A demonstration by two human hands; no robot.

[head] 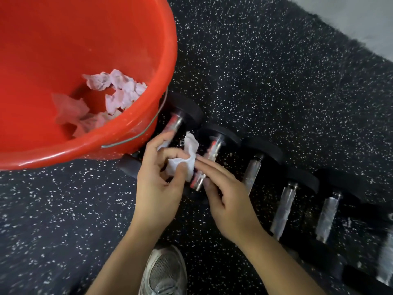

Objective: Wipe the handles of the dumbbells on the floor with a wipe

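Observation:
Several black dumbbells with shiny metal handles lie side by side on the speckled floor, running from the bucket to the lower right. My left hand pinches a crumpled white wipe between the first dumbbell handle and the second dumbbell handle. My right hand rests its fingers on the lower end of the second handle and touches the wipe's edge. Further handles lie bare to the right.
A big red bucket with a wire bail holds several crumpled used wipes and stands against the first dumbbell. My grey shoe is at the bottom. A pale floor strip borders the black mat at upper right.

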